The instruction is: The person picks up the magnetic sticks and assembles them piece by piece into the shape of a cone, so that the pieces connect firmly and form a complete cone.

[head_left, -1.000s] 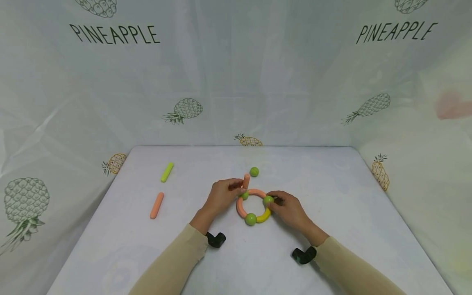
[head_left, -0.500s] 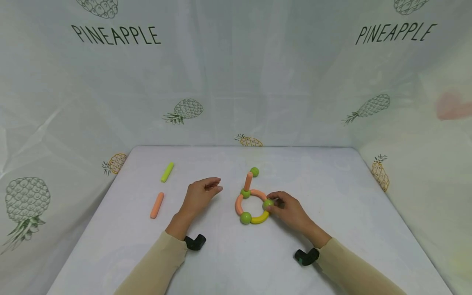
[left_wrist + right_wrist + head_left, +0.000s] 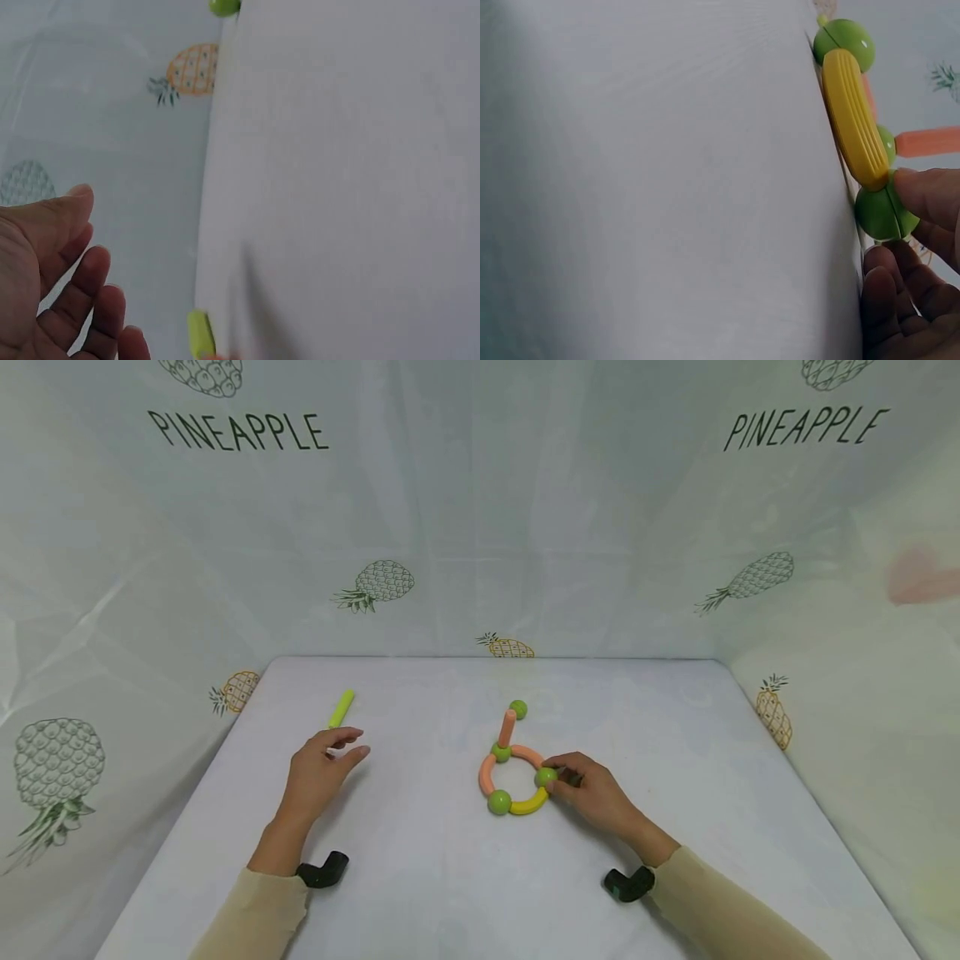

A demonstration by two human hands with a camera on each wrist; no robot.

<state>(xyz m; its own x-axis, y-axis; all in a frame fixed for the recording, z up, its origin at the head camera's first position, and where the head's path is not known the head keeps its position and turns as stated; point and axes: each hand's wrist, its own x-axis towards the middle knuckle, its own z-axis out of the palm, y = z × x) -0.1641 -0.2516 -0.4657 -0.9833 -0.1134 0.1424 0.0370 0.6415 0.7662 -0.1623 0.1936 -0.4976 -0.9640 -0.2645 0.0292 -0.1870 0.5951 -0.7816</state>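
On the table lies a ring of toy pieces: green balls joined by two curved orange rods [image 3: 486,775] and a curved yellow rod [image 3: 528,806]. A straight orange rod [image 3: 507,728] stands up from the back ball [image 3: 501,752]. My right hand [image 3: 592,793] pinches the ring's right green ball [image 3: 889,214] between thumb and fingers, beside the ribbed yellow rod's end. Far to the left, my left hand [image 3: 317,777] hovers with thumb and fingers apart, holding nothing. Just beyond it lies a lime-green stick [image 3: 342,707]. The loose straight orange rod is mostly hidden by this hand.
One loose green ball [image 3: 518,708] sits behind the upright rod. The white table [image 3: 637,710] ends at a pineapple-print curtain [image 3: 525,510] at the back and sides. Black wrist mounts [image 3: 324,870] stick out from both sleeves.
My left hand has let go of the upright orange rod and moved left to the loose rod and lime-green stick. The ring has shifted slightly; my right hand stays on its ball.
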